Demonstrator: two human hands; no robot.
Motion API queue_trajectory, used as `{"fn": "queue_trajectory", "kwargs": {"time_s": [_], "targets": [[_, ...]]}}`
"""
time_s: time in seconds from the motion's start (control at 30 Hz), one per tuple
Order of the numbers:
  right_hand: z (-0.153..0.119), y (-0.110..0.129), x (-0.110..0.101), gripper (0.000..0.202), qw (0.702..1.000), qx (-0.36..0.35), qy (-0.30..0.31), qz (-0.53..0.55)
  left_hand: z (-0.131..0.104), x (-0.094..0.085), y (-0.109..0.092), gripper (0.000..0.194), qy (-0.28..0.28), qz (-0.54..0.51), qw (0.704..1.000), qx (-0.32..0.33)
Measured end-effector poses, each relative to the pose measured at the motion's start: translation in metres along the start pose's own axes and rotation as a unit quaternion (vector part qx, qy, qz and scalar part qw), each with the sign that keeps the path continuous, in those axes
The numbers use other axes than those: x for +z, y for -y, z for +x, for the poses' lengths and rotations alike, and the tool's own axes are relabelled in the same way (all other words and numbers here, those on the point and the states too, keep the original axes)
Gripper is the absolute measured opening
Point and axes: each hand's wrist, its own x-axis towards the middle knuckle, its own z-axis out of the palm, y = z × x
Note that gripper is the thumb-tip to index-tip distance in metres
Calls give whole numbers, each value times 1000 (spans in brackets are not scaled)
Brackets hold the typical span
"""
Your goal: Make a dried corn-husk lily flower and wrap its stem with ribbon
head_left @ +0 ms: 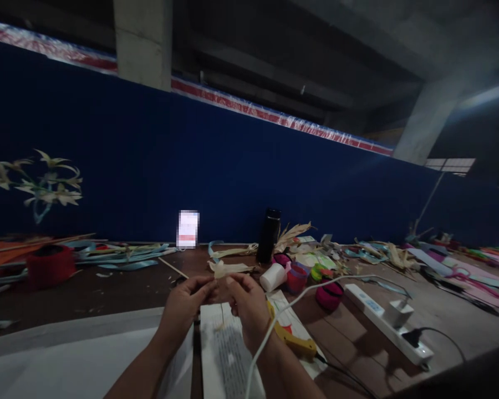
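Observation:
Both my hands meet over the table, pinching a small pale piece (219,270) that looks like dried husk. A thin stem hangs below it. My left hand (186,305) is closed, thumb and fingers together at the piece's left side. From the right, my right hand (248,302) pinches the same piece between thumb and fingers. The fingers partly cover its shape. Beneath the hands lies a printed paper booklet (228,354). Beside my right wrist is a yellow glue gun (293,341) with a black cord, partly hidden by the wrist.
A black bottle (269,235), a white roll (273,277) and coloured tape rolls (296,277) stand ahead. A white power strip (386,324) lies right; its white cable (299,299) crosses my right forearm. A lit phone (187,229) leans on the blue partition. Husk flowers (45,185) stand left.

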Motion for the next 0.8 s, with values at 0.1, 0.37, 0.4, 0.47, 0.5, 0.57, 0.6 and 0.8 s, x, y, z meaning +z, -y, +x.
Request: {"fn": "queue_trajectory", "kwargs": {"time_s": [0.1,0.37,0.4,0.47,0.5,0.57,0.6,0.8], "targets": [[-1,1,-3,22,1000,-7,-8,-13,1,0,2,29,-6,-49,999,-14],[-9,6,5,21,994,-26,78,-74,1,-3,4,36,-4,-75,997,-14],[-8,5,6,21,994,-31,80,-71,2,-3,5,36,0,-80,997,-15],[-6,4,8,18,994,-46,79,-66,2,-3,7,36,9,-92,996,-15],[-5,2,8,16,993,-53,76,-66,3,-3,8,36,13,-91,996,-13],[-2,-1,6,14,993,-64,69,-69,3,-4,8,36,14,-69,997,-5],[-1,-3,5,14,993,-67,67,-71,2,-4,7,35,14,-50,999,1],[3,-8,-3,10,991,-79,65,-88,-3,-1,-6,32,11,54,997,45]]}}
